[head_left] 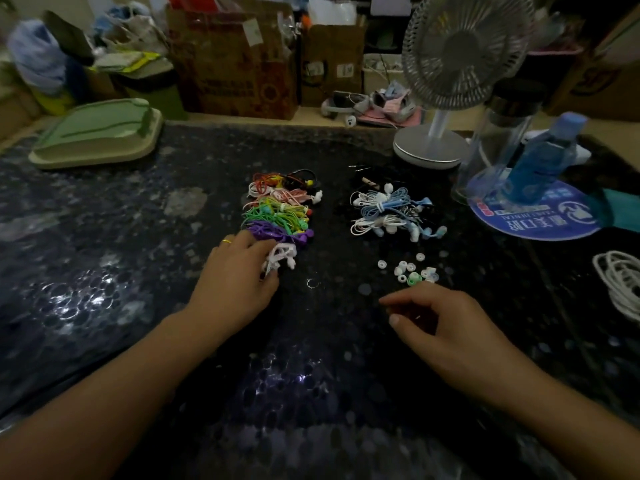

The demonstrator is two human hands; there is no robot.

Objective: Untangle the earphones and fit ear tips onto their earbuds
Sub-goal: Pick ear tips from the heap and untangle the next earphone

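While two earphone piles (280, 206) lie apart, left hand (239, 275) touches one.

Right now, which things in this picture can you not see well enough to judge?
- Head view: the left hand covers part of the white earphones; its grip is unclear.
- The right hand curls over its own fingertips, so anything pinched there is hidden.
- The ear tips are too small to count.
- The white cable coil is cut off by the right edge.
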